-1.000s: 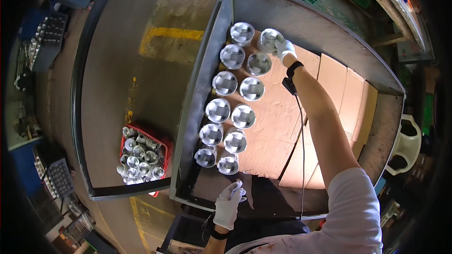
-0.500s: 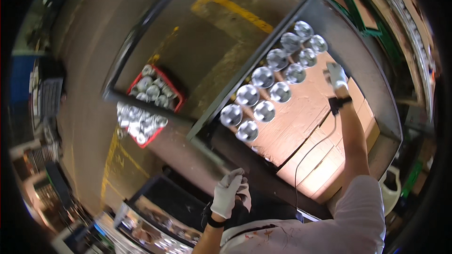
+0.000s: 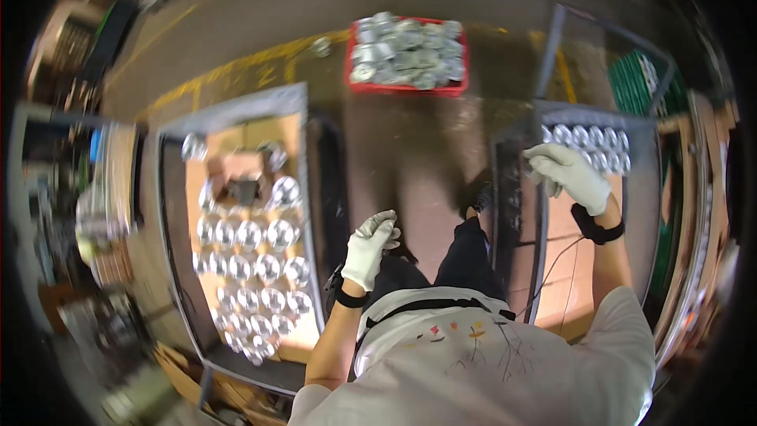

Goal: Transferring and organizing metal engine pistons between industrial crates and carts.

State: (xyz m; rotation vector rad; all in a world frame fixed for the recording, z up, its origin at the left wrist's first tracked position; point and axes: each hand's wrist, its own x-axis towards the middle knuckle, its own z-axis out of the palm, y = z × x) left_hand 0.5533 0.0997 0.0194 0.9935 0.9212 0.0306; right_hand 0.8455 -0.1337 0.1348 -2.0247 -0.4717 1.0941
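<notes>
My left hand [image 3: 373, 251], in a white glove, is in front of my body over the gap between two metal-framed bins. Its fingers are curled together, and nothing shows in them. My right hand [image 3: 566, 173], also gloved, hangs over the left frame edge of the right bin [image 3: 539, 256]. Its fingers point left, loosely bent and slightly apart, holding nothing visible. Just beyond it, shiny round metal cups [image 3: 598, 139] stand in rows on cardboard [image 3: 566, 268]. The left bin [image 3: 309, 189] holds more rows of round metal parts [image 3: 268, 267], blurred by motion.
A red crate [image 3: 353, 88] heaped with metal parts [image 3: 410, 51] is on the floor ahead. One loose part [image 3: 322, 46] lies left of it by yellow floor lines. A brown block with a dark piece [image 3: 240, 177] sits in the left bin. Green crates [image 3: 631, 83] are far right.
The view has swung round, bringing the left bin into sight and the red crate to centre. My right hand has drawn back from over the cardboard to the bin's edge. My left stays curled.
</notes>
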